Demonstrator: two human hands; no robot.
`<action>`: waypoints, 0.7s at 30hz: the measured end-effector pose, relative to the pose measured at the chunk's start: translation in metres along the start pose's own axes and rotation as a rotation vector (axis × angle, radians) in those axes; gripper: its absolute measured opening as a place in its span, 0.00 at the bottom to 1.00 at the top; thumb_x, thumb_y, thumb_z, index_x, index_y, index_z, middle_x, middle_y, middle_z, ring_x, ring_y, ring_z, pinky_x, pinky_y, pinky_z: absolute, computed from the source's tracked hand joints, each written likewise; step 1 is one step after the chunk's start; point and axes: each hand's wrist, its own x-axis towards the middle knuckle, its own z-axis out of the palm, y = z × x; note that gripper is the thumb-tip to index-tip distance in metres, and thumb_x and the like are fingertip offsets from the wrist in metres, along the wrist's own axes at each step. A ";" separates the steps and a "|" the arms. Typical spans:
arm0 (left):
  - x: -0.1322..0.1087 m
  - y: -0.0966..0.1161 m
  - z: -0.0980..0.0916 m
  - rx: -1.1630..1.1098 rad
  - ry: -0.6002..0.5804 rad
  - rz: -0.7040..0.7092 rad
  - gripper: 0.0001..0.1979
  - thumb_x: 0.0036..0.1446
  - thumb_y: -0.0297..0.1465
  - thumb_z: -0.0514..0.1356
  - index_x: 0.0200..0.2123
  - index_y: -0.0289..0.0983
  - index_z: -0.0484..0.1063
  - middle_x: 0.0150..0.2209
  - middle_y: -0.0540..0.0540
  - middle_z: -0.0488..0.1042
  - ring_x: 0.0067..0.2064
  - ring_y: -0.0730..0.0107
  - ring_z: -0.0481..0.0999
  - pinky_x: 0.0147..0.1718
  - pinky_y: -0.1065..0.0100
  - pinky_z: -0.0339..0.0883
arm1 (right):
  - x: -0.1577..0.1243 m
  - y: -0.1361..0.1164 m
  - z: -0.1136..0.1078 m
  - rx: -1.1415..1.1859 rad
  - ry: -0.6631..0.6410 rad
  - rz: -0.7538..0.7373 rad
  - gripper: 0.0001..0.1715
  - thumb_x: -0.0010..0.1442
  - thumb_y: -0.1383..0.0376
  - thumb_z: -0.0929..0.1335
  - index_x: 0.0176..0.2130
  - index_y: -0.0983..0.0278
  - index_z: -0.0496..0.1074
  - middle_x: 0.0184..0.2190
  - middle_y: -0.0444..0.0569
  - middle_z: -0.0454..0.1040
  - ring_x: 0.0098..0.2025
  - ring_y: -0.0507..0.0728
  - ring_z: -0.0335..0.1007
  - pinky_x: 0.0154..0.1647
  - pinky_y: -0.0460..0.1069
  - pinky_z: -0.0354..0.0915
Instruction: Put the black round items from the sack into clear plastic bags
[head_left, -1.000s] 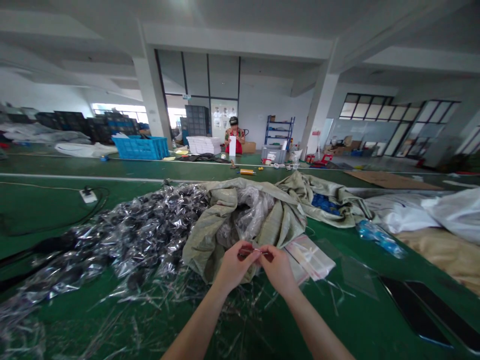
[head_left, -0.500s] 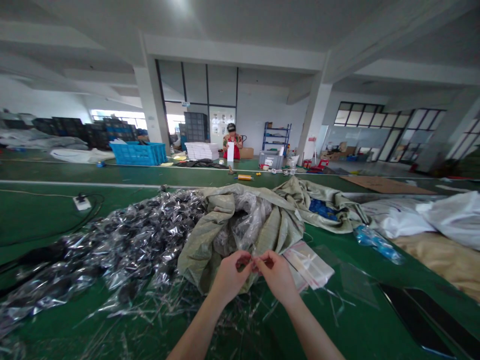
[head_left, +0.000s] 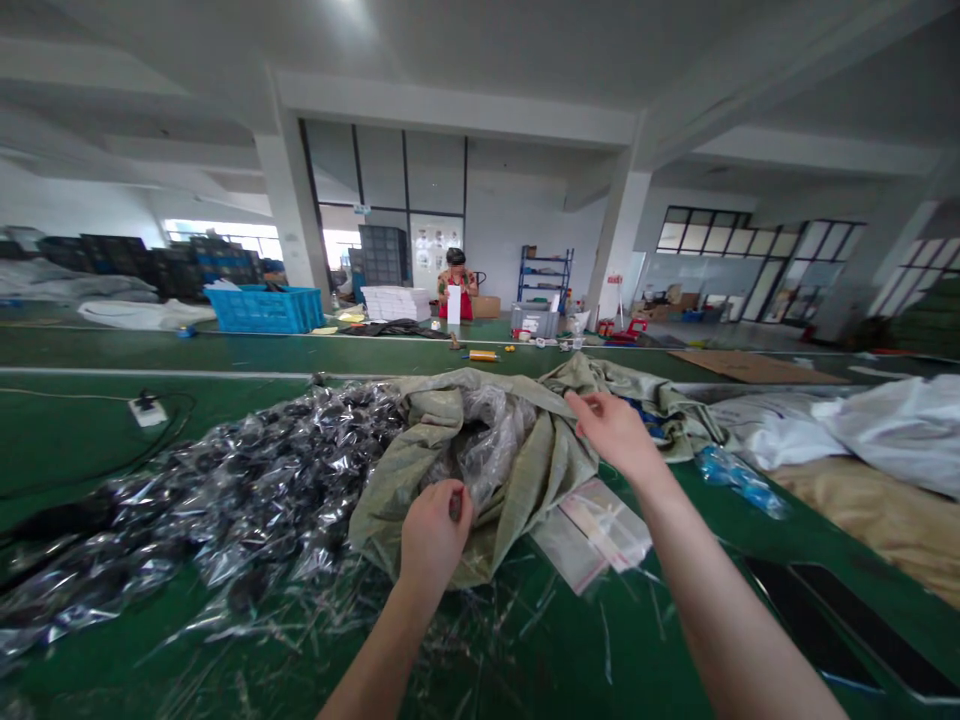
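My left hand (head_left: 435, 530) is closed in a pinch, thumb against curled fingers, in front of the mouth of a green woven sack (head_left: 540, 455). Whatever it may hold is too small or hidden to make out. Clear crumpled plastic (head_left: 487, 430) lines the inside of that sack. At the sack's right upper edge is my right hand (head_left: 619, 430), its fingers bent together; I cannot make out anything in them. It partly covers a second woven sack (head_left: 690, 410) with blue items inside. Flat clear plastic bags (head_left: 592, 530) lie below my right hand.
Left of the sack spreads a heap of dark items in clear wrap (head_left: 285, 470). Thin plastic strips litter the green table (head_left: 525, 670). Two dark flat panels (head_left: 862, 620) lie at right, near a blue plastic-wrapped bundle (head_left: 742, 480). Across the table, a person (head_left: 455, 290) stands behind.
My hands, together in front of the sack before, are now apart. The right has moved up and right to the sack's edge; the left has shifted slightly left. The view has shifted a little.
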 end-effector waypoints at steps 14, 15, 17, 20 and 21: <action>0.013 0.026 -0.040 0.018 0.042 0.100 0.05 0.59 0.28 0.56 0.32 0.38 0.70 0.30 0.46 0.74 0.34 0.66 0.73 0.38 0.65 0.66 | -0.091 -0.033 0.082 0.135 -0.109 -0.266 0.14 0.58 0.65 0.62 0.21 0.61 0.64 0.20 0.44 0.70 0.23 0.52 0.64 0.27 0.47 0.54; 0.014 0.028 -0.044 -0.009 0.055 0.081 0.05 0.59 0.28 0.56 0.32 0.38 0.70 0.30 0.46 0.73 0.34 0.67 0.73 0.37 0.66 0.66 | -0.092 -0.035 0.079 0.146 -0.081 -0.270 0.15 0.58 0.65 0.62 0.20 0.61 0.62 0.19 0.43 0.69 0.22 0.52 0.62 0.27 0.47 0.54; 0.017 0.036 -0.055 -0.072 0.081 0.058 0.05 0.59 0.28 0.56 0.30 0.38 0.70 0.29 0.47 0.72 0.33 0.68 0.72 0.35 0.68 0.66 | -0.097 -0.040 0.071 0.183 -0.035 -0.293 0.16 0.58 0.65 0.62 0.20 0.61 0.60 0.17 0.41 0.65 0.20 0.51 0.60 0.25 0.46 0.53; 0.024 0.052 -0.077 -0.136 0.135 0.082 0.06 0.59 0.28 0.55 0.29 0.38 0.69 0.28 0.49 0.70 0.32 0.70 0.72 0.33 0.69 0.66 | -0.106 -0.051 0.055 0.243 0.028 -0.372 0.18 0.59 0.65 0.62 0.20 0.61 0.56 0.16 0.39 0.60 0.19 0.49 0.57 0.23 0.45 0.51; 0.026 0.058 -0.084 -0.149 0.161 0.101 0.05 0.59 0.27 0.56 0.29 0.38 0.69 0.27 0.49 0.70 0.32 0.70 0.72 0.33 0.69 0.66 | -0.108 -0.055 0.048 0.255 0.056 -0.405 0.18 0.59 0.65 0.62 0.19 0.61 0.55 0.15 0.39 0.59 0.19 0.48 0.56 0.22 0.45 0.51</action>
